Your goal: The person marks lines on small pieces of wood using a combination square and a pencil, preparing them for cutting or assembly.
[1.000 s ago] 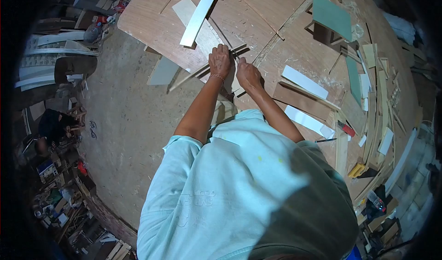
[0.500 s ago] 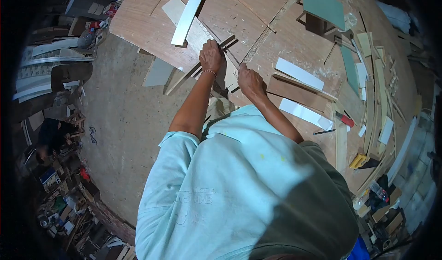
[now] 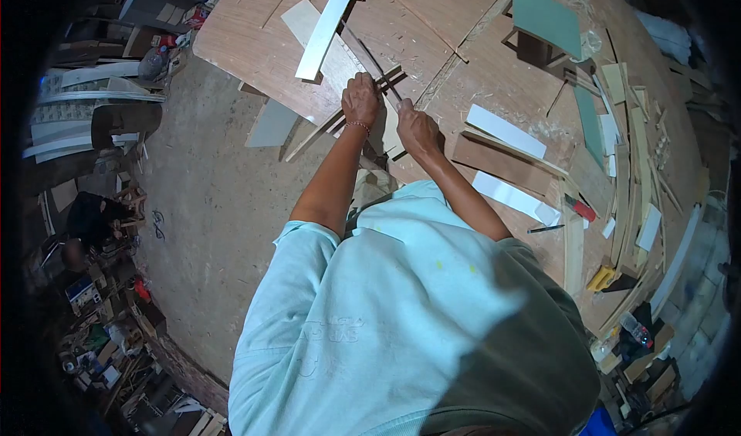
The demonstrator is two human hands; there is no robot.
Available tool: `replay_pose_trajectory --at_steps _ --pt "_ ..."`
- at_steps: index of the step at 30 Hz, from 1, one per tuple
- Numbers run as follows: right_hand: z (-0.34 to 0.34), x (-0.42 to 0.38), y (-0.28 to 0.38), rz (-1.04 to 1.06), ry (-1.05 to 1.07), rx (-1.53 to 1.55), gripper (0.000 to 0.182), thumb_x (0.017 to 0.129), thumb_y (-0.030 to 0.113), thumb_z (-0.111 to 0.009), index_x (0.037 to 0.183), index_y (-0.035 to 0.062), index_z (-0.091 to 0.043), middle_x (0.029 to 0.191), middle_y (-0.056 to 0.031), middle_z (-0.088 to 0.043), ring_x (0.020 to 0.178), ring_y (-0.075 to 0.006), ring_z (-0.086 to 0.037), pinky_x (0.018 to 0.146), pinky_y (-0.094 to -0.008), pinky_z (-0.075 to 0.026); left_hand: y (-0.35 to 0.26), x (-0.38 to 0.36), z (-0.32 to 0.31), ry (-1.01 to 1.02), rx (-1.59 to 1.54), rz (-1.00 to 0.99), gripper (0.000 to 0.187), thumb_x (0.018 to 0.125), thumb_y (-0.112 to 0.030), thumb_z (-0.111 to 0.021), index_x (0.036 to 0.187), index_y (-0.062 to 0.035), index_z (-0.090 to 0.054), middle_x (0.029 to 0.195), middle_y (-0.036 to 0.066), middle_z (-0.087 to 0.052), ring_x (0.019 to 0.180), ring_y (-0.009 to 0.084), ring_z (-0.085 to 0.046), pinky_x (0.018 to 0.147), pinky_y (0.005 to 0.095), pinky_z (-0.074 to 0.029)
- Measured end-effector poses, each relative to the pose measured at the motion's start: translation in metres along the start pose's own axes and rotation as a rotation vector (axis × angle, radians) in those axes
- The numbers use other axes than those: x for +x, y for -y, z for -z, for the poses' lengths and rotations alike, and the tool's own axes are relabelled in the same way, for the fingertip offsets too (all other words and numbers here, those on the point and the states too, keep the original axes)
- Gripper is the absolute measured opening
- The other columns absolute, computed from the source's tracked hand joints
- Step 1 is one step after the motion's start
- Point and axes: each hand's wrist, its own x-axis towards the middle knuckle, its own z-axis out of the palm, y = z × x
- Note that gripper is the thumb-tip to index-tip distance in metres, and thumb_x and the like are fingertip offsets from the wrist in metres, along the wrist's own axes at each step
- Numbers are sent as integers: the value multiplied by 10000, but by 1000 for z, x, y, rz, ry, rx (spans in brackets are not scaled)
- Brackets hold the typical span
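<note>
My left hand [image 3: 360,100], with a beaded bracelet at the wrist, presses its curled fingers on a narrow wooden strip [image 3: 314,136] at the table edge. The strip's far end [image 3: 394,74] shows beyond the fingers. Closed around the near end of a long, thin handsaw [image 3: 372,55], seen edge-on, is my right hand [image 3: 419,131]. The blade slants up and left across the strip, just right of my left hand. Beneath lies a pale board [image 3: 340,65], with a white strip [image 3: 325,34] resting across it. My fingers hide the saw's handle.
Right of my hands lie white panels [image 3: 505,131], a brown board [image 3: 502,162], a red cutter [image 3: 580,208] and a pen [image 3: 546,229]. A green-topped wooden piece [image 3: 546,19] stands farther back. Long wood strips [image 3: 637,166] line the right side. A person [image 3: 96,223] sits at far left.
My right hand has moved slightly forward and left with the saw, nearer the strip. My left hand stays on the strip. The whole view has shifted a little.
</note>
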Motion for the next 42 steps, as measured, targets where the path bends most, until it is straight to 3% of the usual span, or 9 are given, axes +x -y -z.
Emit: replay_pose_trajectory --at_steps 26,28,38,42 --pt "-18 33 -5 119 28 -35 268 855 236 -320 825 3 -448 657 -218 -568 651 -393 -566 576 -469 -441 -4 0 5 61 56 -13 161 716 -200 -528 763 -56 -476 773 97 -491 763 244 -488 645 350 -371" --pt "-18 33 -4 100 66 -100 199 838 173 -327 840 12 -444 698 -232 -573 678 -379 -577 594 -456 -453 -4 2 6 64 36 -17 173 718 -209 -525 776 -54 -471 783 103 -487 766 253 -485 650 360 -366" --pt "-7 33 14 -61 90 15 260 846 229 -317 856 14 -463 699 -261 -557 690 -403 -563 593 -467 -445 0 0 0 20 56 -64 160 722 -194 -519 742 -44 -466 747 106 -491 724 246 -496 610 347 -380" --pt "-23 31 -3 18 44 13 230 842 228 -339 855 30 -456 688 -251 -556 692 -410 -553 597 -493 -420 -2 1 3 40 -15 -29 183 765 -217 -477 729 -38 -469 735 117 -491 723 260 -497 613 361 -384"
